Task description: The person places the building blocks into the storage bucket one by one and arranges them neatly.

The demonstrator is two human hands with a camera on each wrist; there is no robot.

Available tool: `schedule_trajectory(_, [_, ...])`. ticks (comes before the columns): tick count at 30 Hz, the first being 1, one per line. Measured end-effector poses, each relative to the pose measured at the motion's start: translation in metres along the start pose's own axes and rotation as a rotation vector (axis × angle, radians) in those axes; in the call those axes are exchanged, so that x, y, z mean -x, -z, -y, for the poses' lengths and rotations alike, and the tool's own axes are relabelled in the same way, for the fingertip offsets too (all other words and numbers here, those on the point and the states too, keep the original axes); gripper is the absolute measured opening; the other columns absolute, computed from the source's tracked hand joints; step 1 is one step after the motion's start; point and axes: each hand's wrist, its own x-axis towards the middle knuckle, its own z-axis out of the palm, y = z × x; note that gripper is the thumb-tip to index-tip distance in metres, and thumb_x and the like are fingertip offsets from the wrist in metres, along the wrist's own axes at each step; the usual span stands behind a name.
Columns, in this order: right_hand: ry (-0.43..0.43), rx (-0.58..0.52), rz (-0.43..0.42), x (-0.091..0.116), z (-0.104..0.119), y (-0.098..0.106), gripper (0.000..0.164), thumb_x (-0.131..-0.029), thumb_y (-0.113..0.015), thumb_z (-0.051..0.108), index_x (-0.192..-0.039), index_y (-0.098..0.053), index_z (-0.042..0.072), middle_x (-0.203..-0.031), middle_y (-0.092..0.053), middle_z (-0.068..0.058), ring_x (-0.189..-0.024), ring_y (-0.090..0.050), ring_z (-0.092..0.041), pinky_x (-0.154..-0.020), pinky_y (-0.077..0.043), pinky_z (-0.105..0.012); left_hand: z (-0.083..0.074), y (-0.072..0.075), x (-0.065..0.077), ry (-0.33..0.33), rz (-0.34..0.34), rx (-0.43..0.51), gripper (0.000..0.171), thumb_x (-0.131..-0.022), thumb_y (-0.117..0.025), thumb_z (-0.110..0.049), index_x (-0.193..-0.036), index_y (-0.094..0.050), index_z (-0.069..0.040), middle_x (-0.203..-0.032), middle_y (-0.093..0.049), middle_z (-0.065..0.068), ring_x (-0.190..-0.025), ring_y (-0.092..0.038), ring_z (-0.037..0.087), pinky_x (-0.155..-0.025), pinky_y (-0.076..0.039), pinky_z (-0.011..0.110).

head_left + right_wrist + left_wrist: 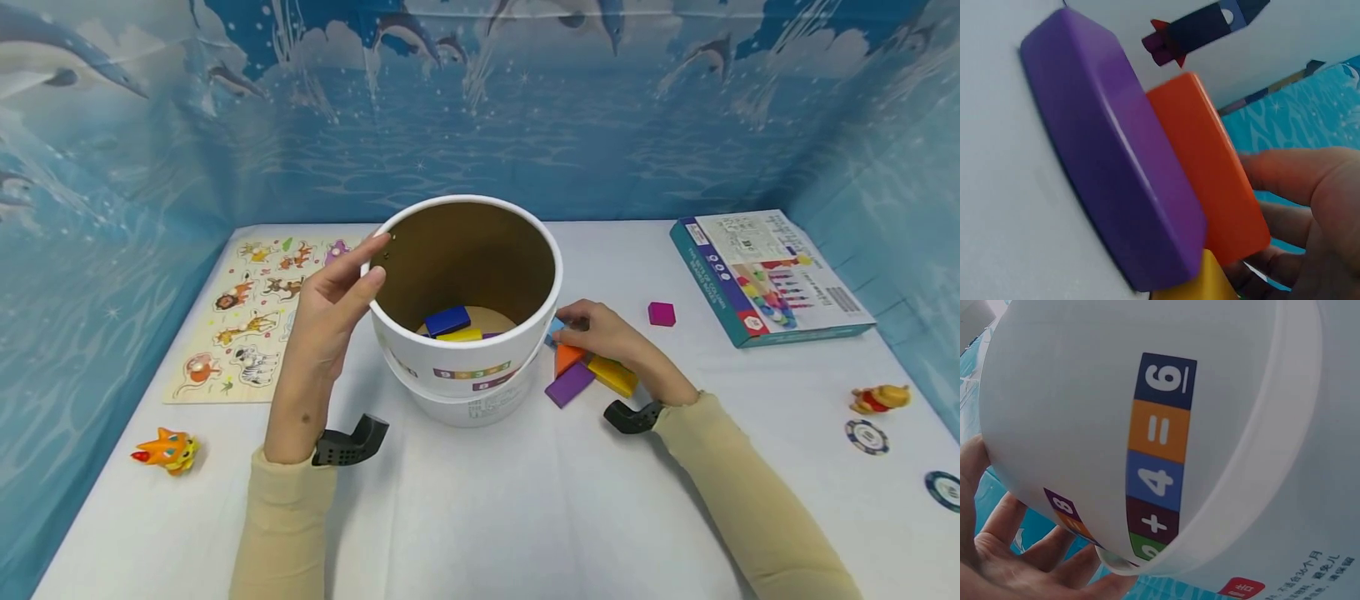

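Observation:
A white bucket stands upright at the middle of the table, with blue, yellow and purple blocks inside. My left hand grips its left rim, thumb and index fingertips over the edge. In the left wrist view, other fingers lie beside the outer wall, which carries printed sums. Right of the bucket, my right hand pinches a light blue block, partly hidden by the fingers. Close below lie an orange block, a purple block and a yellow block.
A magenta cube lies farther right, before a boxed toy set. A wooden animal puzzle is at left, near an orange figurine. At the right edge are a bear figurine and two round chips.

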Motion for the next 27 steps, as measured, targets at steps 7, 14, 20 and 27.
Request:
schedule_trajectory(7, [-0.044,0.089,-0.171,-0.006,-0.002,-0.004,0.045,-0.083,-0.061,0.023,-0.122,-0.050,0.003,-0.102,-0.053,-0.014,-0.091,-0.048,-0.026,-0.076,-0.049,-0.035,0.000,0.000,0.000,-0.004,0.000,0.008,0.035,-0.084,-0.059,-0.009,-0.119,-0.058,-0.010,-0.133,-0.044,0.007,-0.125,-0.035,0.020,-0.099,-0.030,0.049])
schedule_trajectory(14, [-0.039,-0.179,-0.236,-0.007,-0.007,0.016,0.050,-0.085,-0.058,0.032,-0.123,-0.045,0.002,-0.107,-0.051,-0.013,-0.097,-0.046,-0.026,-0.084,-0.045,-0.032,0.001,0.000,0.000,-0.004,0.002,-0.002,0.035,-0.084,-0.059,-0.010,-0.119,-0.058,-0.010,-0.133,-0.045,0.007,-0.124,-0.036,0.020,-0.099,-0.030,0.049])
schedule_trajectory(20, [0.016,-0.713,-0.290,0.008,0.049,0.064,0.059,-0.081,-0.061,0.031,-0.128,-0.040,0.002,-0.108,-0.050,-0.007,-0.094,-0.053,-0.019,-0.076,-0.049,-0.021,0.001,0.001,0.001,0.007,-0.015,-0.020,0.036,-0.083,-0.060,-0.012,-0.119,-0.058,-0.011,-0.132,-0.045,0.006,-0.123,-0.036,0.020,-0.098,-0.030,0.050])
schedule_trajectory(27, [0.313,-0.971,-0.089,0.013,0.148,0.092,0.038,-0.084,-0.059,0.014,-0.117,-0.046,0.001,-0.100,-0.054,-0.012,-0.080,-0.061,-0.021,-0.075,-0.051,-0.028,0.001,0.000,0.002,0.003,-0.001,-0.008,0.035,-0.084,-0.059,-0.010,-0.119,-0.058,-0.010,-0.132,-0.045,0.006,-0.124,-0.036,0.020,-0.099,-0.029,0.050])
